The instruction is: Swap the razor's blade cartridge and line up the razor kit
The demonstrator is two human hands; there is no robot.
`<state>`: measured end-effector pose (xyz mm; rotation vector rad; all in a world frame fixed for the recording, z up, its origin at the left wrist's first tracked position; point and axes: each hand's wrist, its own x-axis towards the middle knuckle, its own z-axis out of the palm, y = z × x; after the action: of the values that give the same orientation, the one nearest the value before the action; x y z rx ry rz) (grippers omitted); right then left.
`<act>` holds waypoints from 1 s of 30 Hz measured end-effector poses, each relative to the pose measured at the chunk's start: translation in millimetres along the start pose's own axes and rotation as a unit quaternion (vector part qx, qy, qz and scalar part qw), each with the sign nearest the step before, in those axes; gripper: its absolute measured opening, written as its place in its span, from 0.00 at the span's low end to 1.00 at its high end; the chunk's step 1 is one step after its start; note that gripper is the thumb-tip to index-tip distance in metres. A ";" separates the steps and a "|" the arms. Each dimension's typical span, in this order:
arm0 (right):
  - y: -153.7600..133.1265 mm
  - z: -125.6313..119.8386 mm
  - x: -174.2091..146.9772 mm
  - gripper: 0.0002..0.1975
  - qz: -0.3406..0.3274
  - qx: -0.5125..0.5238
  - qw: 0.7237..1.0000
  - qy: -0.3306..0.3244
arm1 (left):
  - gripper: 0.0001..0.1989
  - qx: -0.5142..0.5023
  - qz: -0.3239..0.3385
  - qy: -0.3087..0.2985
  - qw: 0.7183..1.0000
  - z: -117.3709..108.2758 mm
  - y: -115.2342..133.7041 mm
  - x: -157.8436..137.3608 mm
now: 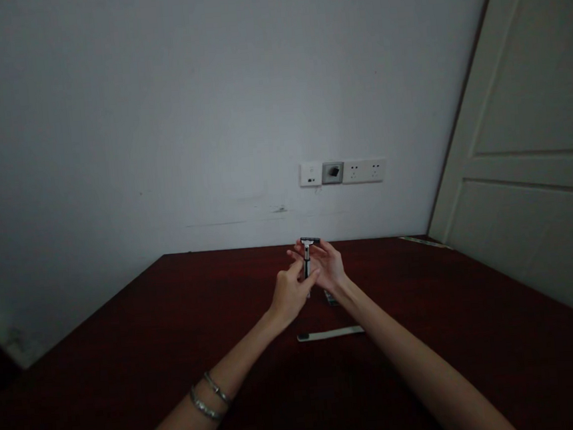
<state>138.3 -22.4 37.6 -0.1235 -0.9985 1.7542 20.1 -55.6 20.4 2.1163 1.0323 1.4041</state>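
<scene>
A small razor [308, 252] with a dark head and a metal handle stands upright between both my hands, above the dark red table [129, 362]. My left hand [291, 293] pinches the lower end of its handle with closed fingers. My right hand [327, 265] cups behind the razor, fingers near the head and touching the handle. On the table just below my hands lies a long thin pale strip [331, 333]. A small dark item [330, 298] lies under my right wrist, too small to make out.
A white wall rises behind the table, with a row of sockets [343, 171] above the far edge. A pale door [536, 153] stands at the right. Two bracelets [209, 396] sit on my left forearm.
</scene>
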 end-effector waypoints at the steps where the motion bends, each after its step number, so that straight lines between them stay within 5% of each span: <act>1: -0.2 -0.5 0.1 0.18 0.000 0.001 1.000 -0.001 | 0.10 -0.003 0.001 -0.001 1.000 -0.4 0.9 -0.2; 30: -2.4 4.6 -1.5 0.18 0.018 0.013 1.000 -0.008 | 0.10 0.025 0.041 0.026 0.999 0.2 3.9 -4.0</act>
<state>138.2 -26.1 41.7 -0.1115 -0.9900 1.8027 20.7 -61.1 20.5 2.1904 1.0210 1.4949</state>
